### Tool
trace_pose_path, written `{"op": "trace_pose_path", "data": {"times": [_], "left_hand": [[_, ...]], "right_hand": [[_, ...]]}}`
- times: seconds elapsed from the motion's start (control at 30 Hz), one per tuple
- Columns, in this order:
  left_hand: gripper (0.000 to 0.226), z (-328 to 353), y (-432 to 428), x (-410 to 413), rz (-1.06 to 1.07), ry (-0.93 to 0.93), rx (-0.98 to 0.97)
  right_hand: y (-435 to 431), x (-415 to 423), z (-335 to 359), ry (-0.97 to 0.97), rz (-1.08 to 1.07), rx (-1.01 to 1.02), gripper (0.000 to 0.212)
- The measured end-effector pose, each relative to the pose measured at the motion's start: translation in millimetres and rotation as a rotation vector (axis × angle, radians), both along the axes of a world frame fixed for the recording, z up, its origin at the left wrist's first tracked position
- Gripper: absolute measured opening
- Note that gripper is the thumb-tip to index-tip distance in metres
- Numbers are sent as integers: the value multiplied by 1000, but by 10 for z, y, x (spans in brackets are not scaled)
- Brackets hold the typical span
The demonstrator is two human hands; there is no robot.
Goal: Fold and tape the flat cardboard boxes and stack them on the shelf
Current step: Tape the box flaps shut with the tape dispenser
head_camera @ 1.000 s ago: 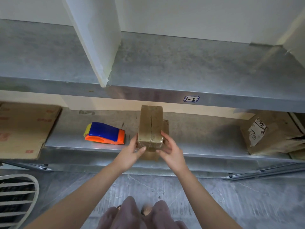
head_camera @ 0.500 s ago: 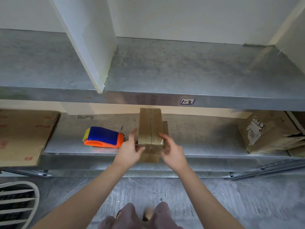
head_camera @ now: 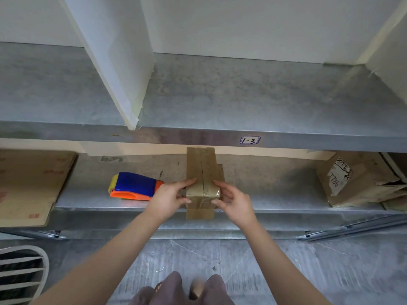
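Easing grip with left hand (head_camera: 169, 199) and right hand (head_camera: 235, 202), both lightly pinching box (head_camera: 201, 170) end right of tape dispenser (head_camera: 134, 186); shelving likely nearly done.

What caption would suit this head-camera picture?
Left hand and right hand hold a taped box on the lower shelf beside a tape dispenser.

folded box (head_camera: 201, 170) centre on lower shelf (head_camera: 275, 203) | tape dispenser (head_camera: 134, 186) just left | flat cardboard (head_camera: 28, 186) far left | other box (head_camera: 356, 179) far right
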State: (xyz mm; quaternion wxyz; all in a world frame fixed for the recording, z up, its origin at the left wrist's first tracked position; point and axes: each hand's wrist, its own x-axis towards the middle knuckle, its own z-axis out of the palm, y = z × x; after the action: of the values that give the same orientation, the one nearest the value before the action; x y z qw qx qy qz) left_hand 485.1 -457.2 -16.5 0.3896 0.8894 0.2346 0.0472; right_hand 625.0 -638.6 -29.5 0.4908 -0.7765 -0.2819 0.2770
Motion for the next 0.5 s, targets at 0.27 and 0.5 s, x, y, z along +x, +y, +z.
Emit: {"op": "trace_pose_path", "data": {"times": [0.27, 0.5], "left_hand": [[74, -109, -590, 64, 202, 55, 182], [70, -4, -368, -28, 171, -29, 30]], "right_hand": [[107, -384, -99, -327, -169, -133, 56], [125, -468, -30, -334, -128, -212, 59]]}}
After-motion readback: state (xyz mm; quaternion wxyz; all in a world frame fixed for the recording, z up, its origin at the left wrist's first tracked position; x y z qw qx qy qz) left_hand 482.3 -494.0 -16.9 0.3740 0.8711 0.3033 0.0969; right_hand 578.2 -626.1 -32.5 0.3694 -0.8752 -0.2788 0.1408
